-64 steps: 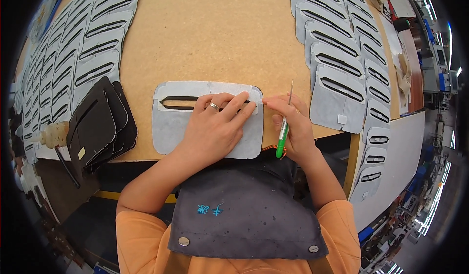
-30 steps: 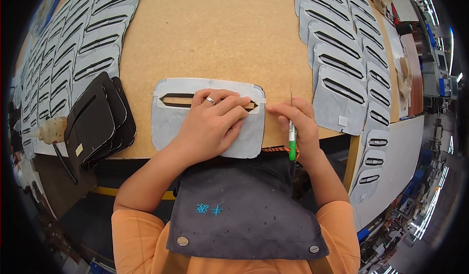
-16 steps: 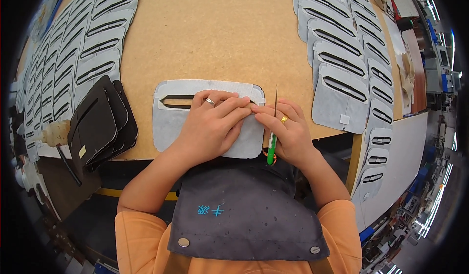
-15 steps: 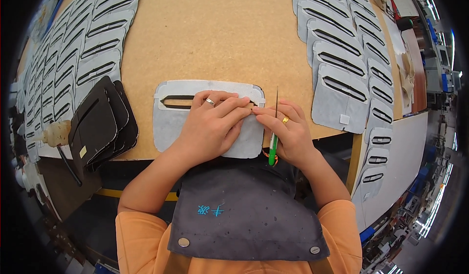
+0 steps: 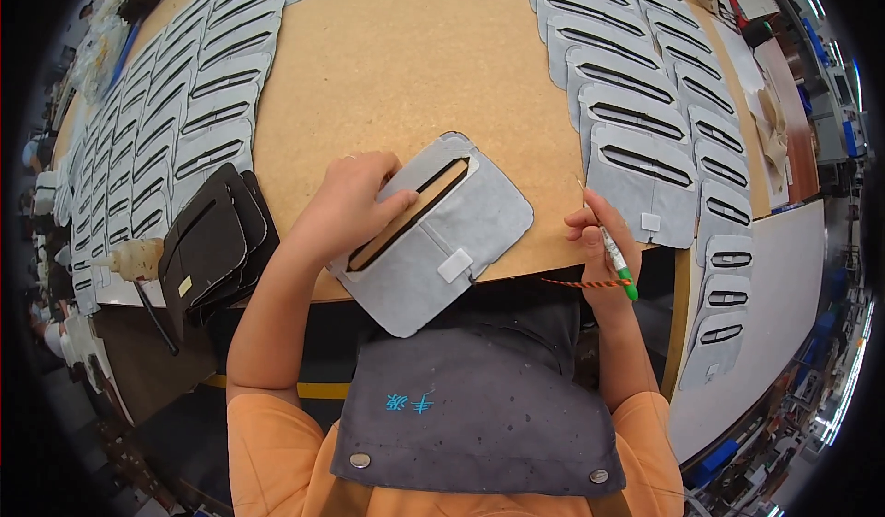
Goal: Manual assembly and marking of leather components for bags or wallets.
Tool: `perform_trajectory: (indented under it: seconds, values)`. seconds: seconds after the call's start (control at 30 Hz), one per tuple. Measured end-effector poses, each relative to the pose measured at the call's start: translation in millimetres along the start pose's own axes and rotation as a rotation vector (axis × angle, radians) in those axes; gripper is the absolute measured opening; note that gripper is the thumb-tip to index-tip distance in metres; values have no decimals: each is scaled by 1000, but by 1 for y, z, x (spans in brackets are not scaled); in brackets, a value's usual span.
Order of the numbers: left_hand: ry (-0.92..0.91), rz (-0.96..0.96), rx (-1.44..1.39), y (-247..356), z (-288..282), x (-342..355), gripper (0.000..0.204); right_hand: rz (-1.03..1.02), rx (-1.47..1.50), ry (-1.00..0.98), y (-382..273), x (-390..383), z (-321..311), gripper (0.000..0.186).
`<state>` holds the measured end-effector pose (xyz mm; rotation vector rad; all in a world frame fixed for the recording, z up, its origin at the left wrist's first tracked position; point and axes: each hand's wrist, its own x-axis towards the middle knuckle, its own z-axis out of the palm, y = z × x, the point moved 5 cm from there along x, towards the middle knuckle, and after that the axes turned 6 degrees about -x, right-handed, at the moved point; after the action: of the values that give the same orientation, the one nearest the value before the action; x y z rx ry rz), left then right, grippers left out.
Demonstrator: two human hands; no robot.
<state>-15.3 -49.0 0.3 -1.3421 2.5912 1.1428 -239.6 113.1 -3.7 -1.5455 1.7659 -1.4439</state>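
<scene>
A grey flat panel (image 5: 493, 208) with rounded corners lies turned at a slant near the table's front edge, its lower corner jutting over my apron. A long dark-edged slot runs across it, and a small white tab sits on its near side. My left hand (image 5: 364, 194) grips the panel's upper left side, thumb on top by the slot, other fingers partly hidden at the edge. To the right, apart from the panel, my right hand (image 5: 599, 231) is closed round a slim green-ended awl (image 5: 618, 257), its thin point facing away from me. An orange-and-black cord hangs from its handle.
Overlapping rows of similar slotted grey panels line the table's left (image 5: 226, 75) and right (image 5: 636, 162) sides, with more at the far edge. Several black panels (image 5: 207, 240) stack at the front left, beside a yellowish bottle (image 5: 138, 259). A white board (image 5: 774, 305) stands at right.
The panel has turned from square to slanted, with my left hand now gripping its upper left side. My right hand has moved right, away from the panel, with the awl.
</scene>
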Motion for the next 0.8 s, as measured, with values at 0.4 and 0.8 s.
perform_trajectory:
  seconds: [0.4, 0.8]
  values:
    - [298, -248, -1296, -25, 38, -67, 23, 255, 278, -85, -3, 23, 6, 15]
    - [276, 614, -14, 33, 29, -38, 13, 282, 360, -412, -1, 48, 74, 19]
